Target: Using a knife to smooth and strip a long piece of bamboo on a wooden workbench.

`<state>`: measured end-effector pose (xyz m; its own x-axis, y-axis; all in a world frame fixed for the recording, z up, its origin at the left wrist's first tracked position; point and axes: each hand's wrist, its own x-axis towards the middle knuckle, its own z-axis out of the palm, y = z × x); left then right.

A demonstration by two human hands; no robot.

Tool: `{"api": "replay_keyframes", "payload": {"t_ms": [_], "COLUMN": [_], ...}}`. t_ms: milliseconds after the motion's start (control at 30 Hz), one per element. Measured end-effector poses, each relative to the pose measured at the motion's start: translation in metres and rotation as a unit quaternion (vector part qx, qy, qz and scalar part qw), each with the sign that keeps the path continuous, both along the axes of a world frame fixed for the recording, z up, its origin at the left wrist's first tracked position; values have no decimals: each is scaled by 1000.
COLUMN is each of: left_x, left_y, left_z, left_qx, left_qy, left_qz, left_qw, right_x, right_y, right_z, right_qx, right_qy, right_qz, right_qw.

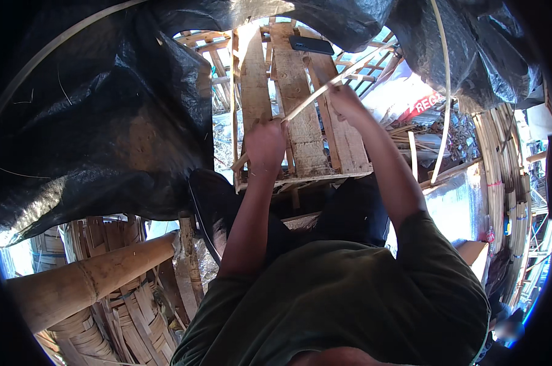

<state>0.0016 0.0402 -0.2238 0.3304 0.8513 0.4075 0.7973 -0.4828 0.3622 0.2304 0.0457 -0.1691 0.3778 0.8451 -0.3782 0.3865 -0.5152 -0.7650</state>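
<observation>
A long pale bamboo strip (309, 104) slants over a bench of wooden slats (297, 79), its far end up to the right. My left hand (265, 145) is closed around its lower part, and a short end sticks out below the fist. Farther up, my right hand (348, 105) is a fist against the strip's right side. What that fist holds is hidden by the fingers and slightly blurred. A dark phone (311, 44) lies on the far end of the slats.
Black plastic sheeting (117, 122) hangs at left and above. A thick bamboo pole (93, 280) juts in at lower left, over woven bamboo strips (136, 311). A thin bamboo strip (445, 91) hangs at right, before a white and red sack (410, 100). Bundled bamboo strips (495, 171) stand far right.
</observation>
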Motion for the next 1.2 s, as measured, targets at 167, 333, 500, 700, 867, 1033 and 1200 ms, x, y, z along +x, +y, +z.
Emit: {"api": "replay_keyframes", "payload": {"t_ms": [167,333,500,700,867,1033,1200], "left_x": [1,0,-6,-1,7,-39,-82], "left_y": [2,3,0,0,-1,-22,-41], "left_z": [-5,-9,3,2,9,44,54], "left_qx": [10,22,-48,-7,9,-141,-105], "left_qy": [7,-5,13,-13,-25,1,3], "left_qz": [4,5,-2,0,-22,-11,-34], "left_qw": [1000,1000,999,1000,999,990,994], "right_x": [-26,-40,-13,-26,-25,-44,-50], "right_y": [-4,-9,8,4,3,-4,-7], "right_z": [-25,-28,-11,-22,-63,-56,-51], "right_qx": [-80,-29,46,11,182,181,242], "right_qy": [-73,-75,-91,-210,-239,-268,-295], "right_qz": [81,9,-19,115,152,142,216], "right_qw": [991,997,995,971,942,935,899]}}
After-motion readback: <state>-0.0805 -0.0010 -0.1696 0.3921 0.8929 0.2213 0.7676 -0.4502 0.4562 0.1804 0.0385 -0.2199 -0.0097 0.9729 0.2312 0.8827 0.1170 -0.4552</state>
